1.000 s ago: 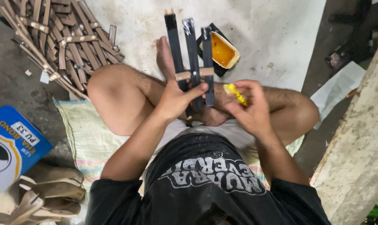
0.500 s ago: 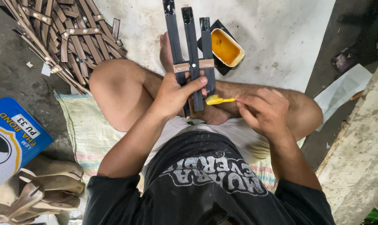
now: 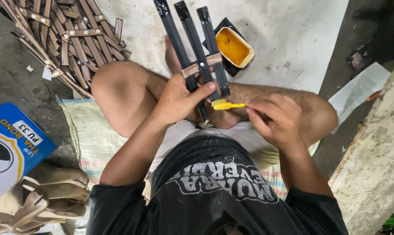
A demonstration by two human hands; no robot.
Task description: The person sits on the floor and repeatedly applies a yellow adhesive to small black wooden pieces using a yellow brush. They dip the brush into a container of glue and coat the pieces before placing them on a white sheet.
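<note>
Item held: an assembly of three long black strips joined by a tan leather cross-band (image 3: 200, 52), gripped near its lower end by the left hand (image 3: 178, 100), whose fingers are wrapped round the strips with the thumb pressed across the front. The strips are fanned upward and away from the body, above the crossed bare legs.

Tool: a small yellow glue-coated brush (image 3: 225, 105), pinched between thumb and fingertips of the right hand (image 3: 273, 119); its loaded tip is set against the lower end of the rightmost strip.

Supply: a rectangular pale container of amber-yellow glue (image 3: 234, 46), placed on a black sheet on the pale concrete floor (image 3: 288, 35), just beyond the strips' right side.

Stock, upper left: a heap of brown strap assemblies with cross-bands (image 3: 53, 35), laid on the floor.

Stock, lower left: a stack of tan sole-shaped pieces (image 3: 40, 200), beside a blue printed tin (image 3: 10, 143).

Seating: a woven pale sack (image 3: 90, 139), spread under the person.
</note>
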